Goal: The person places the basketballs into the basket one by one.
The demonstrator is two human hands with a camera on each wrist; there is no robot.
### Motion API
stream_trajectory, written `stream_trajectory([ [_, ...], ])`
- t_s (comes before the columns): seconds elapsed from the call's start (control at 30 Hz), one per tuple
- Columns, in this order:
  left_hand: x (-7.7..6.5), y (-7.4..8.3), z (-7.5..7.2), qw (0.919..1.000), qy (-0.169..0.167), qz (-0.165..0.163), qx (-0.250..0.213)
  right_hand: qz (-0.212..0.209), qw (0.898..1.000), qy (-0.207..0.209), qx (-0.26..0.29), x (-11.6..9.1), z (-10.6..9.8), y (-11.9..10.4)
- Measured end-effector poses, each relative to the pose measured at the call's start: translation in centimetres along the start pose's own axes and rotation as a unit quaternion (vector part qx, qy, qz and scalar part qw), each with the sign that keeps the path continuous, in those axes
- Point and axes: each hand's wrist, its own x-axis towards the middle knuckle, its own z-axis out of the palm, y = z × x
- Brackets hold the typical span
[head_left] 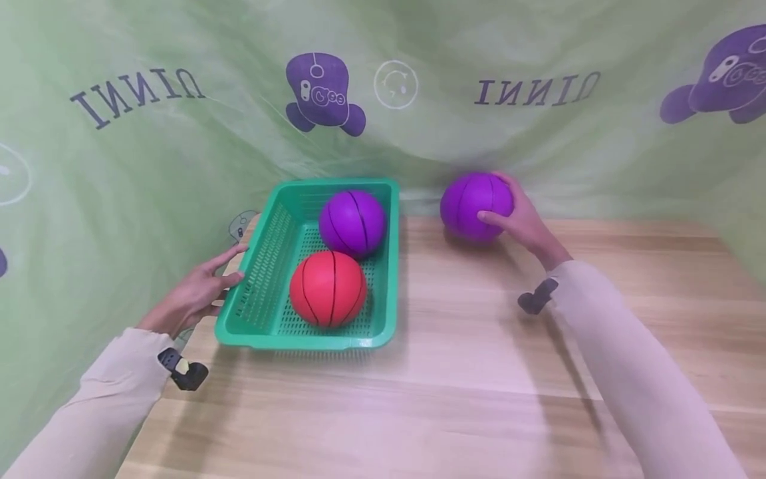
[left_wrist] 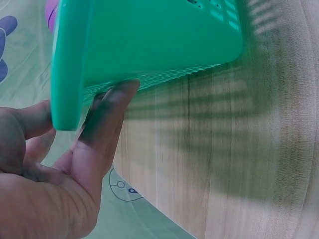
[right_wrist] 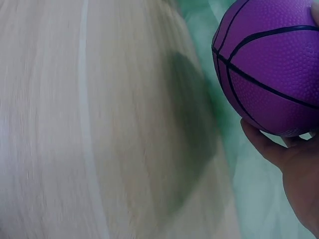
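A green plastic basket (head_left: 389,293) stands on the table, holding a purple mini basketball (head_left: 353,224) at the back and a red one (head_left: 328,289) in front. My left hand (head_left: 197,293) is at the basket's left rim, thumb against the rim and fingers under it along the outer wall, as the left wrist view shows. To the right of the basket, my right hand (head_left: 520,216) grips a second purple mini basketball (right_wrist: 271,69) from its right side. This ball's shadow falls on the table, apart from it in the right wrist view.
The wooden table (head_left: 467,372) reaches back to a green printed curtain (head_left: 431,140), which also hangs along the left side. Dark devices are strapped to both wrists, the left one (head_left: 182,369) and the right one (head_left: 537,297).
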Motion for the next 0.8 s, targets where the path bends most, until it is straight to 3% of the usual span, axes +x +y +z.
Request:
stream_trajectory([
  [0.3,-0.1,-0.3,0.1,1.0000,0.001,0.006,-0.004,-0.038,0.998,-0.009,-0.051,1.0,1.3,-3.4],
  [0.57,-0.1,-0.3,0.0,0.9999,-0.005,0.010,-0.007,-0.084,0.995,-0.007,-0.045,1.5,3.5,-7.6],
  [0.8,0.0,-0.2,0.0,0.9999,0.000,0.003,0.010,-0.137,0.989,-0.040,-0.046,2.3,6.1,-11.1],
])
